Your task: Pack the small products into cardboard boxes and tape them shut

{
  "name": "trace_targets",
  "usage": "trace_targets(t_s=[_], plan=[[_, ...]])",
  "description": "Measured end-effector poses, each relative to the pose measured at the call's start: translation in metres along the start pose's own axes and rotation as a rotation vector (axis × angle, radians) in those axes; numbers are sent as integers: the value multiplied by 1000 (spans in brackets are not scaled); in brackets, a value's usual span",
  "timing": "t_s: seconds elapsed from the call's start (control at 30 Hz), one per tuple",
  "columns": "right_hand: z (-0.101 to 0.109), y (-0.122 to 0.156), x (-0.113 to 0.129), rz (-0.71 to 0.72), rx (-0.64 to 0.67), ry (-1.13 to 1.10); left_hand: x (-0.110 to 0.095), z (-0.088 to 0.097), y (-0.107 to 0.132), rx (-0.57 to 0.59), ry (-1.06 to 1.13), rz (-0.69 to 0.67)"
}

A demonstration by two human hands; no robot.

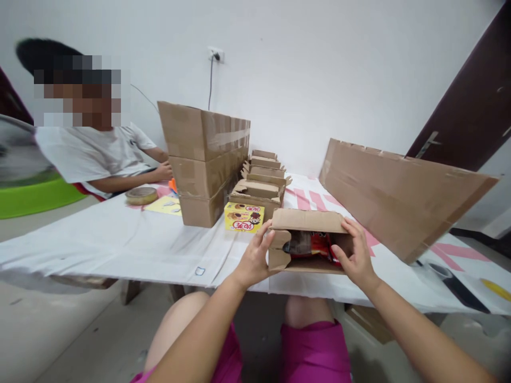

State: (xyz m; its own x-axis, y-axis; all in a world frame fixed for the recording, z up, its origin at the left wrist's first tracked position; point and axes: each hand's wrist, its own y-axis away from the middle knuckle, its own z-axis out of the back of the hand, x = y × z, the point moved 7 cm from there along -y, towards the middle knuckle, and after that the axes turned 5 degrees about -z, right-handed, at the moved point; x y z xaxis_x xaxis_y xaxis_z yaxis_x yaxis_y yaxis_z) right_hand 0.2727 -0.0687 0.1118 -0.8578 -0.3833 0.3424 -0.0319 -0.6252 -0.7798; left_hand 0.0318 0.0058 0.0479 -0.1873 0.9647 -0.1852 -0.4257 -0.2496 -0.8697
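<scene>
White wall behind, low table [120,239] under a white cloth. Far left: a co-worker in a white shirt [96,157], forearm resting near a tape roll [141,196]. Next right: tall stack of flat cartons [205,162], then a row of small folded boxes [261,183] and a yellow snack box [244,217]. Front centre: small cardboard box [307,242] at the table edge, flaps open, red packets visible inside. Left hand [255,260] pressed on its left flap, fingers spread. Right hand [357,255] clasping its right side. Far right: large leaning cardboard sheet [399,191].
</scene>
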Motion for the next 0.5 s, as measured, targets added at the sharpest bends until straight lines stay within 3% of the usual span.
trace_targets(t_s=[0.07, 0.2, 0.27, 0.37, 0.5], plan=[[-6, 2, -10, -60, 40, 8, 3, -3, 1, 45, 15, 48], [-34, 5, -51, -217, 171, -13, 20, -19, 8, 203, 126, 263], [-48, 4, -70, -305, 263, -51, 28, -24, 12, 223, 191, 357], [-56, 0, -91, -483, 322, -198, 38, -28, 13, 172, 282, 447], [-50, 6, -115, -680, 278, -325, 53, -28, 15, 48, 383, 533]])
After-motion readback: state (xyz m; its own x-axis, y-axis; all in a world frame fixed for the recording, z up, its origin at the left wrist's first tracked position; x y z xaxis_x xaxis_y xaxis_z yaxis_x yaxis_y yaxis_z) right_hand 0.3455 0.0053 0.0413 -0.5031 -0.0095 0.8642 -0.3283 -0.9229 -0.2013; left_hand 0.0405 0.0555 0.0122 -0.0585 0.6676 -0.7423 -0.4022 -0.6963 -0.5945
